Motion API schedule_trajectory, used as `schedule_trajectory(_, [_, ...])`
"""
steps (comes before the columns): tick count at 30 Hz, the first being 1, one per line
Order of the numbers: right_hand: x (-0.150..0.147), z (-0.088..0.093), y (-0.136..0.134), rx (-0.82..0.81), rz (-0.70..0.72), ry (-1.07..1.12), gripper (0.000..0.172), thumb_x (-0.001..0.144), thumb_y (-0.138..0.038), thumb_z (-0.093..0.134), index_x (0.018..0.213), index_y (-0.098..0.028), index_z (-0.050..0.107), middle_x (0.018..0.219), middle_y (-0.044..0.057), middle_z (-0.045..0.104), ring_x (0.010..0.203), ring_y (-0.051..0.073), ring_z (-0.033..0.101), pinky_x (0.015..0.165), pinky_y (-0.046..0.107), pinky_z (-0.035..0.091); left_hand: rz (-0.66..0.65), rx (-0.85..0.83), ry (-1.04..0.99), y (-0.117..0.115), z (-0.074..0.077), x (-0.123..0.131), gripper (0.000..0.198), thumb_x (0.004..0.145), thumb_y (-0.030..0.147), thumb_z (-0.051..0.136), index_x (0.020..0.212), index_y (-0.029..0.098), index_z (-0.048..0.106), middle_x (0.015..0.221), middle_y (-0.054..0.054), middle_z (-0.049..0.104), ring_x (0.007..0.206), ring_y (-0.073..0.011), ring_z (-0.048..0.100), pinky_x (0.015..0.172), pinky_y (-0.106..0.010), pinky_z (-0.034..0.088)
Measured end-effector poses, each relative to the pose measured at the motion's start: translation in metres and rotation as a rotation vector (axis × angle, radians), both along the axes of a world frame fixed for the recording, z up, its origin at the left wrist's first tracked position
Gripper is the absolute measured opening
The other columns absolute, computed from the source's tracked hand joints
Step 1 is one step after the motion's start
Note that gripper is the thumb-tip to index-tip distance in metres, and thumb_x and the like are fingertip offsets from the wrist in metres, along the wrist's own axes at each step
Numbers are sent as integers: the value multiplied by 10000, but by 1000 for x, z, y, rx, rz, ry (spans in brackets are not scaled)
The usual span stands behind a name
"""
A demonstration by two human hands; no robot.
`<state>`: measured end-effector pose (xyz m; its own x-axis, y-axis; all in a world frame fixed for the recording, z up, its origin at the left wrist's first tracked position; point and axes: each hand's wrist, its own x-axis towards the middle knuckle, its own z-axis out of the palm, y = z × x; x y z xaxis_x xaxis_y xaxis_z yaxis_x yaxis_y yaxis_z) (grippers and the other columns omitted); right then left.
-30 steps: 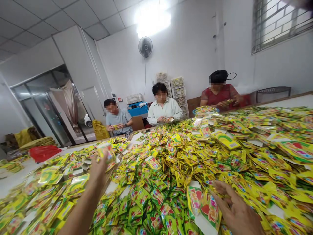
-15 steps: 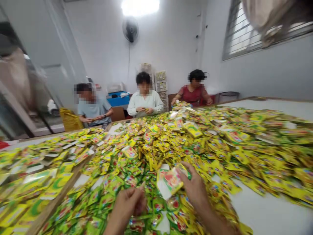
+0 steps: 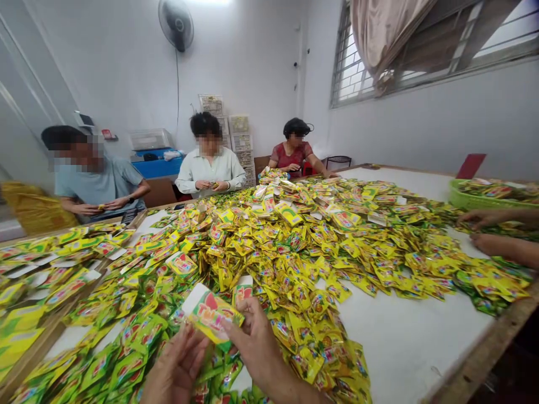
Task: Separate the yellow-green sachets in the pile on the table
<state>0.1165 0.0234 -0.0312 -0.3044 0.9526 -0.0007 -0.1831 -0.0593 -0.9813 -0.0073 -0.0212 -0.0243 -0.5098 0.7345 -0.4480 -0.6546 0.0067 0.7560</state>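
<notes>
My right hand point(image 3: 256, 342) grips a small flat carton point(image 3: 213, 314), yellow and green with red lettering and a white end flap, thumb on its printed face. My left hand point(image 3: 177, 359) is just below the carton's left end, fingers loosely bent and apart; whether its fingertips touch the carton I cannot tell. Another carton point(image 3: 243, 290) stands behind the right hand's fingers, partly hidden by them. Green sachets point(image 3: 130, 353) with red pictures lie under and left of my hands. Yellow sachets point(image 3: 311, 320) are heaped to the right and ahead.
A wooden strip point(image 3: 46, 342) divides the white table point(image 3: 404, 342), with flat cartons point(image 3: 21, 336) beyond it at left. Three people sit across the table. At right, another person's hands point(image 3: 497, 230) reach among sachets near a green basket point(image 3: 475, 196).
The view has swung right, bringing the basket and the other person's hands into sight. My right hand has brought the carton toward my left hand, whose pinched fingers have loosened.
</notes>
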Motion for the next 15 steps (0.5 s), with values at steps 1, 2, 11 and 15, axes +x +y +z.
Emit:
schedule_trajectory(1, [1, 1, -1, 36, 23, -55, 294, 718, -415, 600, 816, -224, 399, 631, -61, 527, 499, 92, 480, 425, 179, 358, -40, 1, -27, 0, -1, 0, 135, 645, 107, 652, 768, 163, 648, 696, -21, 727, 627, -167, 678, 563, -230, 558])
schedule_trajectory(2, [4, 3, -2, 98, 85, -133, 277, 717, -420, 599, 779, -217, 422, 615, -59, 523, 498, 91, 476, 434, 180, 348, -99, -1, -28, -1, -3, 1, 203, 626, 129, 678, 824, 166, 651, 737, -30, 734, 667, -188, 684, 583, -245, 561])
schedule_trajectory(11, [78, 27, 16, 595, 177, -1402, 215, 627, -207, 581, 831, -142, 593, 906, 125, 613, 905, 271, 503, 797, 382, 353, -304, -129, 415, -12, 3, -15, 531, 512, 337, 790, 954, 214, 524, 642, -29, 730, 511, -234, 665, 480, -303, 531])
schedule_trajectory(15, [92, 19, 36, 594, 172, -1465, 180, 624, -61, 455, 714, -163, 572, 754, 77, 605, 755, 200, 530, 641, 271, 338, -477, -45, 389, -11, -2, -10, 525, 473, 356, 800, 937, 197, 612, 869, -67, 739, 802, -279, 674, 643, -331, 549])
